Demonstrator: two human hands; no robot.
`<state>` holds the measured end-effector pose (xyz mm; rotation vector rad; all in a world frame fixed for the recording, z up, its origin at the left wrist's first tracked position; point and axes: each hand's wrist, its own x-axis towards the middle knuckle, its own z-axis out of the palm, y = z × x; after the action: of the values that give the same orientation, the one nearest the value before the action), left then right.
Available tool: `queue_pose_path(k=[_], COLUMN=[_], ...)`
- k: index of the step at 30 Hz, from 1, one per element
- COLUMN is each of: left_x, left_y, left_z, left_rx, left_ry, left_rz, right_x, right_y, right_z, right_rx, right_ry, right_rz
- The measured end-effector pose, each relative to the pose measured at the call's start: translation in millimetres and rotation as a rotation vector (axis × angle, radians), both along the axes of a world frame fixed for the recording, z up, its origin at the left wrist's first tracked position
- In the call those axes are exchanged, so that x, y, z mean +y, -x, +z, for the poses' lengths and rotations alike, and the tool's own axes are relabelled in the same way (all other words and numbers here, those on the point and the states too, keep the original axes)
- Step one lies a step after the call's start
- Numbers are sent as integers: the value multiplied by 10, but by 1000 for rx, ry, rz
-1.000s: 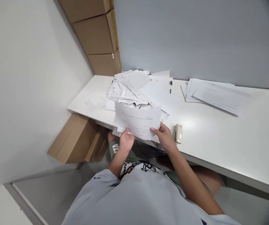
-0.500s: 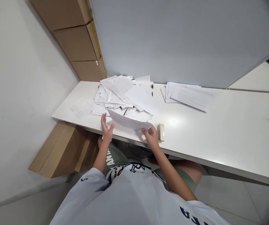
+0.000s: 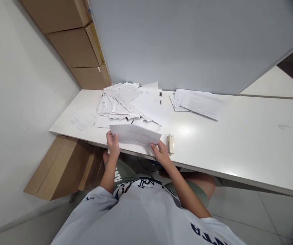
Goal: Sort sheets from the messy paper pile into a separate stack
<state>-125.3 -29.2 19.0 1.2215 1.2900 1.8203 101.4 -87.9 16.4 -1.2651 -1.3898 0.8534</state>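
Observation:
I hold a printed white sheet [image 3: 133, 135] low over the front edge of the white desk [image 3: 238, 136]. My left hand [image 3: 113, 143] grips its left edge, my right hand [image 3: 160, 153] pinches its lower right corner. Just behind the sheet lies a loose heap of papers [image 3: 126, 100]. A small beige stapler [image 3: 171, 144] rests on the desk beside my right hand.
A neater stack of papers [image 3: 197, 102] lies further right against the grey partition [image 3: 187, 41]. A single sheet [image 3: 82, 117] lies at the desk's left end. Cardboard boxes [image 3: 72, 44] are stacked in the corner, more boxes [image 3: 59, 166] under the desk.
The sheet came down from upright to almost flat at the desk edge. My left hand let go for a moment and now grips the left edge again. The view shifted right.

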Motion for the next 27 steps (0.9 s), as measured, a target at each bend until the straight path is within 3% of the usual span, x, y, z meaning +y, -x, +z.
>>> queue_pose_path(k=[2, 5, 11, 15, 20, 22, 27], left_x=[-189, -496, -863, -898, -894, -904, -708], left_y=[-19, -92, -512, -906, -1228, -1279, -1521], left_z=[75, 176, 111, -16, -31, 19, 249], left_rx=[-6, 44, 281, 386, 512, 642, 803], left_ry=[4, 123, 456, 531, 501, 463, 237], left_rz=[-24, -171, -576, -710, -807, -784, -480], right_x=[-234, -684, -1452, -1700, -1785, -1773, -1678], right_y=[-138, -419, -926, -1185, -1525, -1659, -1878], right_z=[71, 63, -225, -325, -297, -269, -244], right_rx=[-70, -84, 317, 550, 563, 552, 554], right_ry=[19, 176, 534, 667, 616, 626, 629], right_rz=[11, -10, -188, -376, -509, -505, -472])
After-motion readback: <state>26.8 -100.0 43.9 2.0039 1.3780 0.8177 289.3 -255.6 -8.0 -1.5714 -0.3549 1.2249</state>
